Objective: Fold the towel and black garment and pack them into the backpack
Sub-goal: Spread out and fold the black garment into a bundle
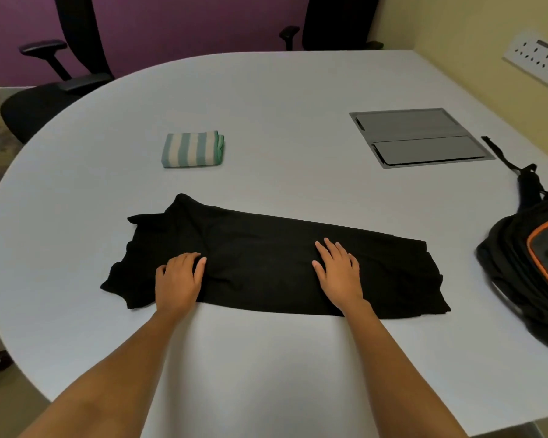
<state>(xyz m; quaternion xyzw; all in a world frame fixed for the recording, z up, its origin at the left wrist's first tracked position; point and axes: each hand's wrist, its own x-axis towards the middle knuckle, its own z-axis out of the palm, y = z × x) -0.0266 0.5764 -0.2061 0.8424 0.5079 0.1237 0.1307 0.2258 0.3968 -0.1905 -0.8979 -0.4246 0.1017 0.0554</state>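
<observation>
A black garment (260,260) lies folded into a long band across the middle of the grey table (266,99). My left hand (178,279) rests on its left part with the fingers curled into the cloth. Flat on the garment's right part lies my right hand (339,273), fingers spread. A green-and-white striped towel (192,149), folded into a small square, sits beyond the garment. The black backpack (532,263) with orange trim lies at the table's right edge, partly cut off by the frame.
A grey cable-access panel (421,137) is set into the table at the back right. Black office chairs (54,90) stand behind the table. A wall socket strip (538,58) is on the right wall. A backpack strap (500,156) trails toward the panel.
</observation>
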